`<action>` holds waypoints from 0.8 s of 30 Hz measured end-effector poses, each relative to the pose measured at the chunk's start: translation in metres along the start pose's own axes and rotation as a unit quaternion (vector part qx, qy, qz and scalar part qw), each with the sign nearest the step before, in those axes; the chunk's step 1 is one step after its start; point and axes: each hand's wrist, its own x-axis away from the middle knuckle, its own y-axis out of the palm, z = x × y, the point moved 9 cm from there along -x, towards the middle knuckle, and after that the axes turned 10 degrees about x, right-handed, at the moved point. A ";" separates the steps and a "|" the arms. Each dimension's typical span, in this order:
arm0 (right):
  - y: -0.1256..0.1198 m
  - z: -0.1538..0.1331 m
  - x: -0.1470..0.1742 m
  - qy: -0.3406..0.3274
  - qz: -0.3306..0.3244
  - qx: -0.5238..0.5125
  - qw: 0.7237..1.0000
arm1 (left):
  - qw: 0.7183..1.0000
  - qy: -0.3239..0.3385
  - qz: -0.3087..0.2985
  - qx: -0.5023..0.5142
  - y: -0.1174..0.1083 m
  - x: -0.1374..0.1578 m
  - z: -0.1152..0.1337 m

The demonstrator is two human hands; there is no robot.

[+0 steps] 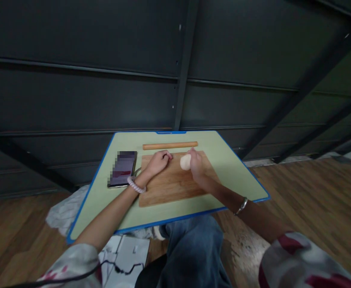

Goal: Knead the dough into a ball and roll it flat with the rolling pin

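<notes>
A ball of pale dough (185, 162) is in my right hand (196, 163), its fingers closed around the ball's right side, over the upper right of a wooden cutting board (178, 186). On the board's upper left rests my left hand (159, 161). Its fingers are curled in, and no object shows in them. A wooden rolling pin (170, 145) lies crosswise just beyond the board, apart from both hands.
Beneath the board is a small pale green table (235, 176) with a blue edge. A phone (124, 170) lies left of the board, near my left wrist. A dark panelled wall (133, 100) rises behind. White boxes (130, 256) and crumpled white plastic (66, 210) are on the floor.
</notes>
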 end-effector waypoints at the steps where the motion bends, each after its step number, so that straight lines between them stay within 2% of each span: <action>1: -0.002 0.002 0.003 0.016 -0.001 -0.019 1.000 | 1.000 -0.001 0.001 -0.002 0.000 0.000 0.000; 3: -0.005 -0.004 0.010 0.009 -0.023 -0.015 1.000 | 1.000 0.001 0.002 -0.005 0.000 0.000 -0.001; 7: -0.019 -0.032 0.010 -0.063 -0.045 0.107 0.991 | 1.000 0.010 0.006 -0.007 0.000 0.000 0.002; 9: -0.014 -0.048 0.005 -0.129 -0.073 0.146 0.978 | 1.000 0.010 0.007 -0.013 0.000 0.001 0.003; 11: 0.003 -0.062 0.005 -0.223 -0.141 0.159 0.951 | 1.000 0.012 0.006 -0.021 0.000 0.001 0.005; 13: 0.023 -0.069 0.011 -0.299 -0.225 0.169 0.912 | 1.000 0.017 0.001 -0.024 0.000 0.001 0.006; 16: 0.042 -0.068 0.024 -0.356 -0.316 0.212 0.854 | 1.000 0.016 -0.008 -0.022 0.001 0.000 0.005; 19: 0.043 -0.072 0.045 -0.414 -0.355 0.243 0.802 | 1.000 0.006 -0.003 -0.017 0.000 0.000 0.004; 21: 0.040 -0.078 0.059 -0.456 -0.355 0.259 0.774 | 1.000 0.006 0.001 -0.013 0.000 0.001 0.005; 24: 0.042 -0.081 0.069 -0.485 -0.330 0.300 0.752 | 1.000 0.010 0.004 -0.004 0.000 0.001 0.007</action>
